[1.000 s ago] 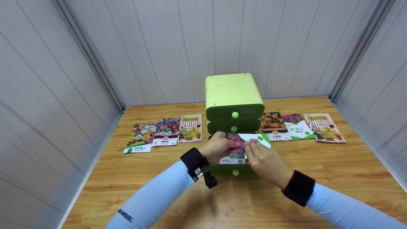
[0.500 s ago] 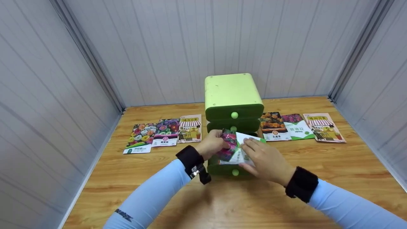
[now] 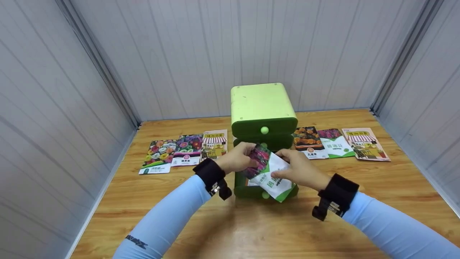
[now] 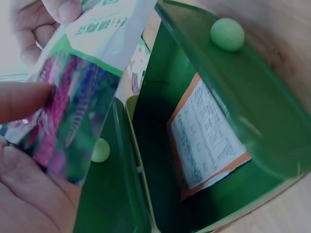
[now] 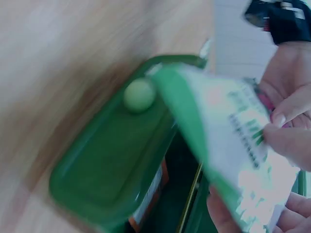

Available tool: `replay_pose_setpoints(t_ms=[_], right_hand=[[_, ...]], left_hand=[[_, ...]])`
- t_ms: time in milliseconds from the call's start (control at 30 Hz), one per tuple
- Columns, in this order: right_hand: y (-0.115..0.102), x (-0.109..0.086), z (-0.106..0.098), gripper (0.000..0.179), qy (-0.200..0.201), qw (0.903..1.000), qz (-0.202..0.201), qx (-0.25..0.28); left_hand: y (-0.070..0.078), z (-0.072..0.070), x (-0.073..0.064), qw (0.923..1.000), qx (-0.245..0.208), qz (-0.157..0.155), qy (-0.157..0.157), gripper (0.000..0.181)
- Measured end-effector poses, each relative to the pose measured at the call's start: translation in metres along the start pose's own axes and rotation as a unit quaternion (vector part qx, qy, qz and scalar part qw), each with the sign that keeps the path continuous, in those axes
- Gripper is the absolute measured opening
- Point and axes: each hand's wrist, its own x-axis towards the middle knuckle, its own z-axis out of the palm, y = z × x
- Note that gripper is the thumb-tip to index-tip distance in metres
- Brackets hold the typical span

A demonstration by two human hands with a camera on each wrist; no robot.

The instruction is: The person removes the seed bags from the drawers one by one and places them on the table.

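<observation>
A seed packet (image 3: 275, 176) with pink flowers and a white-and-green end is held tilted over the pulled-out bottom drawer (image 3: 248, 191). My left hand (image 3: 239, 158) pinches its flowered end, thumb on top, as the left wrist view shows. On the white part, my right hand (image 3: 300, 168) grips the packet's edge between thumb and fingers. Inside the drawer lies another packet (image 4: 206, 136), orange-edged with a printed white panel. The held packet hides part of the drawer in the head view.
The drawer belongs to a green cabinet (image 3: 264, 102) with round knobs. To its left lie several flower packets, among them a rose-pictured packet (image 3: 158, 156). More lie to its right, including a marigold packet (image 3: 309, 142). Panel walls enclose the wooden table (image 3: 363, 205).
The packet has come up from the drawer and turned, its white end now pointing down toward me. My right hand has shifted from flat on it to gripping its side.
</observation>
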Motion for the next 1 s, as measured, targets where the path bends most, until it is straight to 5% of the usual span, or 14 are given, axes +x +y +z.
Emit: replay_pose_setpoints(t_ms=[167,567,1000], right_hand=[[0.002,0.004,0.003,0.032,-0.006,0.9990,0.033,0.030],[0.010,0.000,0.010,0.020,0.015,0.9948,0.021,0.099],[0.023,-0.015,-0.030,0.031,0.067,0.9895,0.016,0.127]], left_hand=[[0.003,-0.002,-0.003,0.9994,0.012,0.032,0.002,0.021],[-0.005,0.001,-0.001,0.9984,0.006,0.045,0.034,0.020],[-0.012,-0.019,-0.010,0.9829,-0.074,0.017,0.167,0.039]])
